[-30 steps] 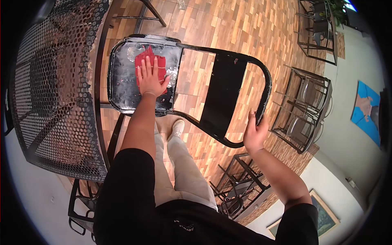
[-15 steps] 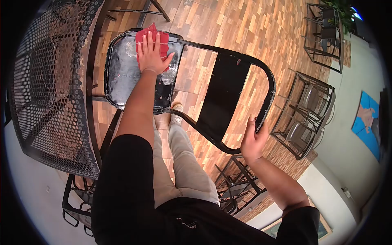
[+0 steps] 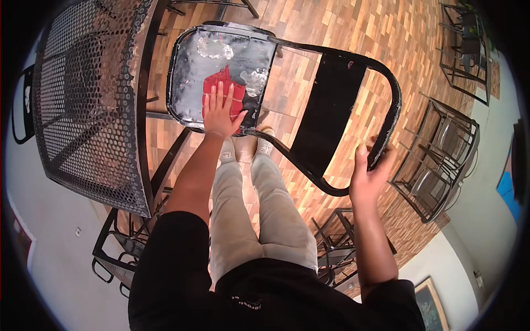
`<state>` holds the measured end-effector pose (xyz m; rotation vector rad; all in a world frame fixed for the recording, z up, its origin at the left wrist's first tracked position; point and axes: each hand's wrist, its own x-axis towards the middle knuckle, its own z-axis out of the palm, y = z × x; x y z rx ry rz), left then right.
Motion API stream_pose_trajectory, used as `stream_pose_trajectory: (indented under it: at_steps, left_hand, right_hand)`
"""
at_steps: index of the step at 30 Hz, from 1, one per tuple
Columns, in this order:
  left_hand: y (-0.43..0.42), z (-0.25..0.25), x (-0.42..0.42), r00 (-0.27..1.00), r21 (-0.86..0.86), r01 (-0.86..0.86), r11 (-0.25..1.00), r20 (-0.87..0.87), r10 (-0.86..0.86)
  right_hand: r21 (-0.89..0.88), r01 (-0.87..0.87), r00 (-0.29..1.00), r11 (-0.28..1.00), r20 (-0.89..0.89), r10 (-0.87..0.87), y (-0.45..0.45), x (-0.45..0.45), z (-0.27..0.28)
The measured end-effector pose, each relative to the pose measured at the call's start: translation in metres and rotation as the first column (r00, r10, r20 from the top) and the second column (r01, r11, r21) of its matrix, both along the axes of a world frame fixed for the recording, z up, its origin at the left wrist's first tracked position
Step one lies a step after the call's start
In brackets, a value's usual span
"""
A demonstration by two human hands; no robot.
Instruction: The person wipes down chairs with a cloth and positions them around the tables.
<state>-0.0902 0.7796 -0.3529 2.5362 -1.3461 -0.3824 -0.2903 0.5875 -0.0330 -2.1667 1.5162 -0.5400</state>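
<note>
A black metal folding chair (image 3: 187,83) with a worn, paint-chipped seat stands before me. My left hand (image 3: 222,113) lies flat on a red cloth (image 3: 223,83), fingers stretched out, pressing it against the seat near the side closest to me. Bare whitish patches show on the seat beside the cloth. At the right, my right hand (image 3: 371,179) holds the outer tube of the chair's backrest frame, thumb on the near side and fingers partly hidden behind it. The black backrest panel (image 3: 328,107) lies between my two hands.
A perforated metal table (image 3: 91,110) with a rusty edge stands close on the left. Further chairs and tables (image 3: 441,154) line the wall at the right, and more stand at the lower left (image 3: 118,248). My shoes (image 3: 265,144) are on the wood-patterned floor near the chair.
My left hand has slid the red cloth across the seat toward me, uncovering a whitish patch at the far side. My right hand stays at the backrest frame. The view has shifted.
</note>
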Motion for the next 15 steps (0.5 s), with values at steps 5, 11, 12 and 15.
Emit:
stream_pose_trajectory:
  at_steps: [5, 11, 12, 15]
  left_hand:
    - [0.038, -0.006, 0.058, 0.997, 0.009, 0.021, 1.0, 0.069, -0.022]
    - [0.021, -0.018, 0.079, 0.969, -0.006, -0.164, 0.986, 0.185, 0.162]
    - [0.028, -0.017, 0.077, 0.967, 0.017, -0.179, 0.984, 0.188, 0.173]
    - [0.027, -0.016, 0.08, 0.969, -0.003, -0.174, 0.985, 0.176, 0.172]
  right_hand:
    - [0.009, -0.406, 0.584, 0.914, 0.772, 0.252, 0.104, 0.014, -0.018]
    - [0.184, 0.006, 0.99, 0.983, 0.14, -0.032, 0.125, 0.09, -0.249]
    - [0.071, 0.039, 0.998, 0.997, 0.054, -0.043, 0.118, 0.097, -0.278]
    - [0.557, 0.146, 0.982, 0.817, -0.184, -0.049, 0.087, 0.117, -0.292]
